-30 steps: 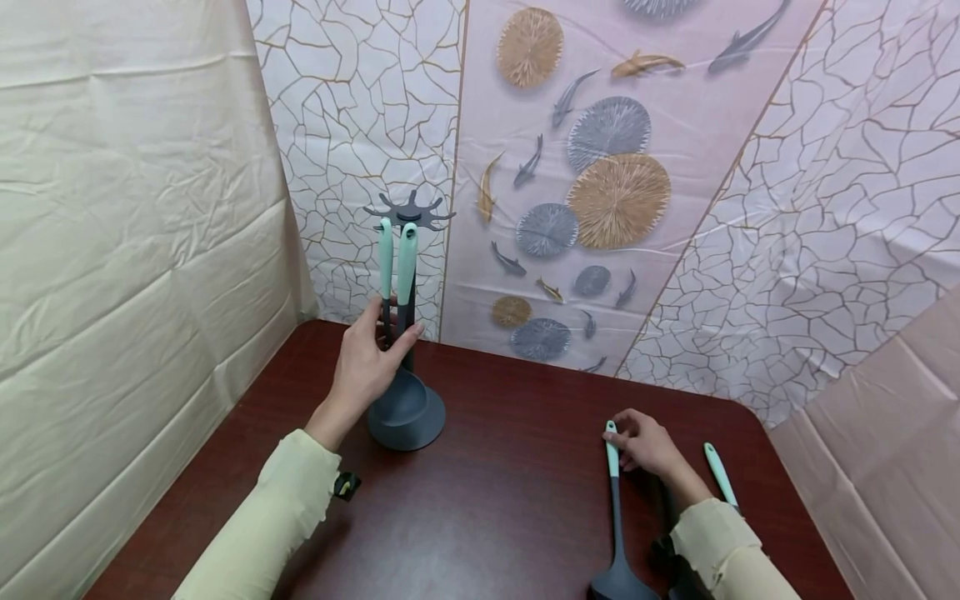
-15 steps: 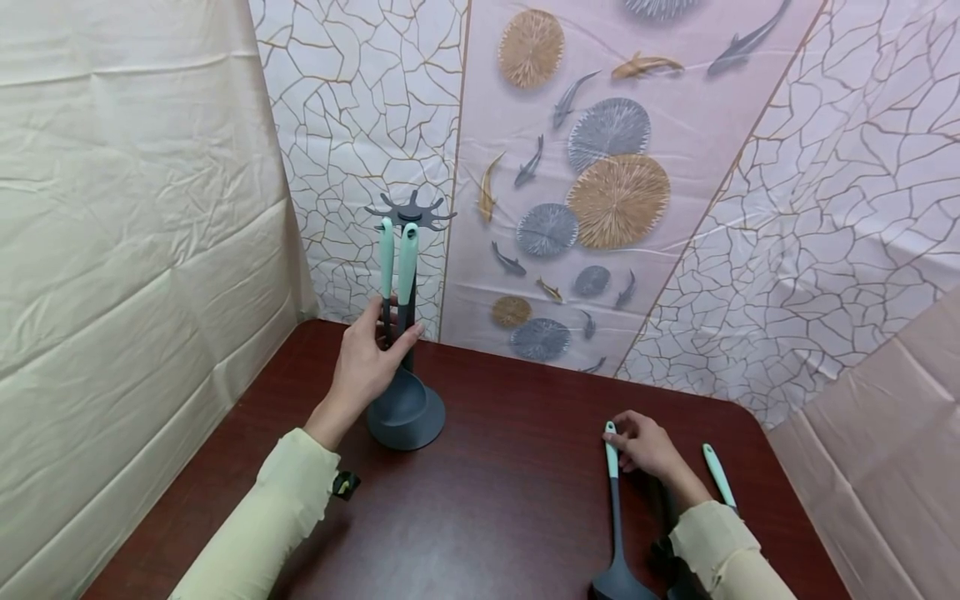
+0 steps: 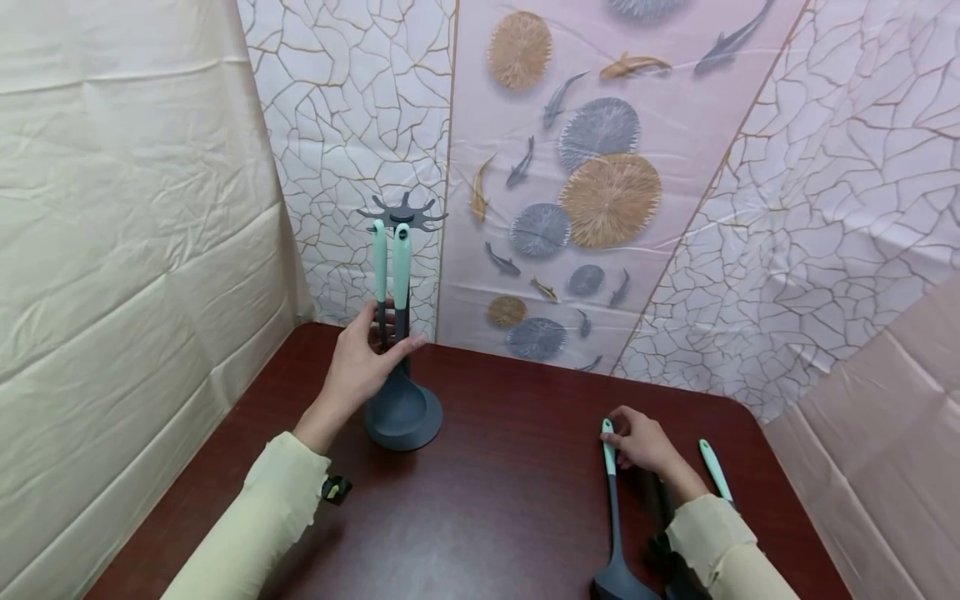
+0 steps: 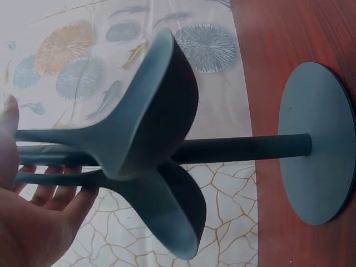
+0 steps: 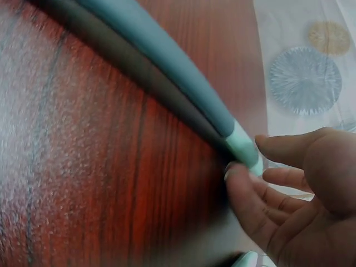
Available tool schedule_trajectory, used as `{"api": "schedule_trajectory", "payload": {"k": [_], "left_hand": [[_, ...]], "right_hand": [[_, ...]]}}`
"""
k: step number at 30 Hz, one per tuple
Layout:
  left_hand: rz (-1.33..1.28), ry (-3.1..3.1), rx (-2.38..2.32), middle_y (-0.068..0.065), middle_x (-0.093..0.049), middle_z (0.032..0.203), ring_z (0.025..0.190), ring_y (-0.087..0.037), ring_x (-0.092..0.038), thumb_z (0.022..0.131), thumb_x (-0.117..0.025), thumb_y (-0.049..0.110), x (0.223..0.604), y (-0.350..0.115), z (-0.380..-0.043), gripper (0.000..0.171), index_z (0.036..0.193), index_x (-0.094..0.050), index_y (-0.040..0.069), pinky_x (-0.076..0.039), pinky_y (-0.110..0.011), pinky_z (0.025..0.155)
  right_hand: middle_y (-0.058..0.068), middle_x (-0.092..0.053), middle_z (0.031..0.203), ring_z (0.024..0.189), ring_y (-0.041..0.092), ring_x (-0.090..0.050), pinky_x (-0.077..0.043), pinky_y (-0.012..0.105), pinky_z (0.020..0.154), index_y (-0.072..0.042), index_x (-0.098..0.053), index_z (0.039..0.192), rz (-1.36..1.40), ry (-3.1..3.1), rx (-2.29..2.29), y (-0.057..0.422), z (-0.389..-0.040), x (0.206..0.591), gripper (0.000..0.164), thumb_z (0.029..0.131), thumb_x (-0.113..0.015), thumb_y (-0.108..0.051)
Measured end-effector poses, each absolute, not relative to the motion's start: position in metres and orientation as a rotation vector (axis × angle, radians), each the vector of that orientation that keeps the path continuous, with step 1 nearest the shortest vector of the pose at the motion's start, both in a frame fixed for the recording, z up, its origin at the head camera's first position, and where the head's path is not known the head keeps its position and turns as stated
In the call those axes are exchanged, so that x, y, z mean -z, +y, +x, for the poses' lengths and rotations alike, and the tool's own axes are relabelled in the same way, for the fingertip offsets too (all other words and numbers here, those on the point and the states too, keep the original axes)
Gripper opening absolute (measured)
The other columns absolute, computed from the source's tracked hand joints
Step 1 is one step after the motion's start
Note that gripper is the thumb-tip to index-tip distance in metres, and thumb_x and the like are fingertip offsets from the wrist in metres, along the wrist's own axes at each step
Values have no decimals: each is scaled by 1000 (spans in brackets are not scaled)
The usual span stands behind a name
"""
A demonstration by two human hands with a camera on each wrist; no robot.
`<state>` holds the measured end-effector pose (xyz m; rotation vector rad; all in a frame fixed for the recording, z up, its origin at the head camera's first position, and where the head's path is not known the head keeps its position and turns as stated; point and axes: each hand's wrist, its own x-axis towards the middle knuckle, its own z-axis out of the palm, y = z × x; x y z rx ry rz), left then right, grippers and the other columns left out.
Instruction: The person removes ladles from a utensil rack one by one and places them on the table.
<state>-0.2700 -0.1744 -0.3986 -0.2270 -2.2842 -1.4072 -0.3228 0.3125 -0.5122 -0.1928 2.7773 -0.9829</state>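
A dark grey utensil stand with a round base [image 4: 317, 144] and a crown of hooks [image 3: 401, 215] stands at the back left of the table. Two ladles with mint handles are at its post, the front ladle [image 3: 402, 267] nearer the camera. Their bowls, such as the upper bowl [image 4: 150, 111] in the left wrist view, are off the table. My left hand [image 3: 356, 362] is around the ladles' dark shafts, fingers behind, thumb in front. At right, my right hand [image 3: 641, 442] pinches the handle end of a grey spatula [image 3: 615, 525], which lies along the table.
Another utensil with a mint handle [image 3: 716, 468] lies right of my right hand, partly hidden by the sleeve. A dark object [image 3: 678, 575] is beneath the right forearm. Hanging cloth [image 3: 142, 250] borders the brown table [image 3: 480, 500] at the back and sides.
My left hand and the ladles have shifted slightly left and down against the stand. The head view has turned a little. My right hand stays on the spatula handle.
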Motion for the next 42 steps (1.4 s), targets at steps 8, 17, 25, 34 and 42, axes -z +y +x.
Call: {"api": "schedule_trajectory", "payload": {"k": [8, 17, 25, 34, 42], "left_hand": [[-363, -2358, 1419, -13, -66, 129, 115, -31, -70, 100, -71, 51, 396, -188, -269, 71, 156, -45, 18, -58, -54, 95], [-620, -2196, 1835, -12, -49, 160, 138, -33, -58, 113, -53, 27, 386, -202, -276, 60, 168, -29, 34, -50, -64, 104], [-680, -2138, 1946, -22, -48, 158, 141, -42, -53, 117, -33, 38, 378, -215, -276, 59, 171, -19, 18, -43, -62, 113], [-632, -2149, 1970, -24, -47, 157, 139, -44, -53, 117, -38, 31, 373, -215, -276, 58, 170, -20, 16, -43, -64, 111], [-661, -2102, 1932, -21, -44, 158, 139, -46, -53, 116, -36, 38, 371, -216, -277, 60, 170, -21, 17, -42, -61, 112]], "right_hand": [[14, -68, 97, 68, 20, -67, -57, 39, 60, 3, -55, 138, -245, 2861, 831, 308, -319, 496, 47, 102, -73, -23], [22, -68, 115, 96, 35, -67, -55, 50, 74, 3, -55, 141, -509, 3075, 704, 295, -313, 463, 51, 104, -70, -28], [22, -68, 119, 105, 37, -67, -54, 57, 87, 0, -51, 150, -684, 3198, 830, 274, -306, 430, 58, 105, -70, -33], [22, -67, 124, 111, 42, -66, -53, 62, 92, -2, -52, 149, -726, 3256, 902, 257, -295, 406, 57, 105, -70, -33], [21, -67, 125, 112, 39, -65, -54, 60, 90, -5, -54, 149, -729, 3303, 904, 254, -292, 392, 63, 100, -76, -38]]}}
